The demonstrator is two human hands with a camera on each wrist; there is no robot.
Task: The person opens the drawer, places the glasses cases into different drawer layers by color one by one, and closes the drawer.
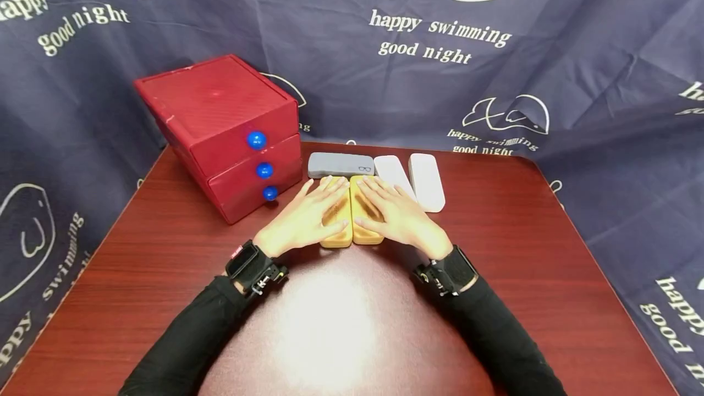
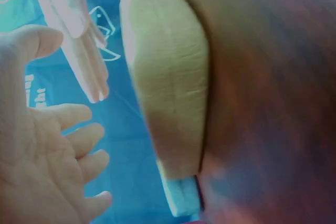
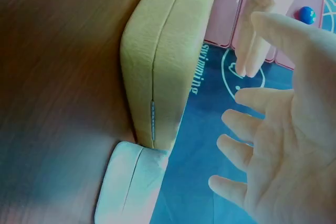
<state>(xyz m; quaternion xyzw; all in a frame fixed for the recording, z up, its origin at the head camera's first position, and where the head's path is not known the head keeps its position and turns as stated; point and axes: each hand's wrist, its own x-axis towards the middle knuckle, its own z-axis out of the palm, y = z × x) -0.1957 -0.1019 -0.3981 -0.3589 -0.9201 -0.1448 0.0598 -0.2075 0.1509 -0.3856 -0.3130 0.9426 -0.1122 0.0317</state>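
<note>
Two yellow glasses cases lie side by side on the dark red table (image 1: 330, 322). My left hand (image 1: 308, 212) is spread flat over the left yellow case (image 1: 337, 236), and my right hand (image 1: 397, 212) over the right yellow case (image 1: 367, 236). Both hands have straight fingers and grip nothing. In the left wrist view the left palm (image 2: 47, 171) stands a little off the left yellow case (image 2: 168, 87), with a gap between them. The right wrist view shows the same gap between the right palm (image 3: 283, 145) and the right yellow case (image 3: 163, 51).
A red chest of three drawers (image 1: 220, 127) with blue knobs stands at the back left. Behind the yellow cases lie a grey glasses case (image 1: 340, 165) and two white cases (image 1: 393, 173) (image 1: 427, 181). Dark blue printed cloth hangs all round the table.
</note>
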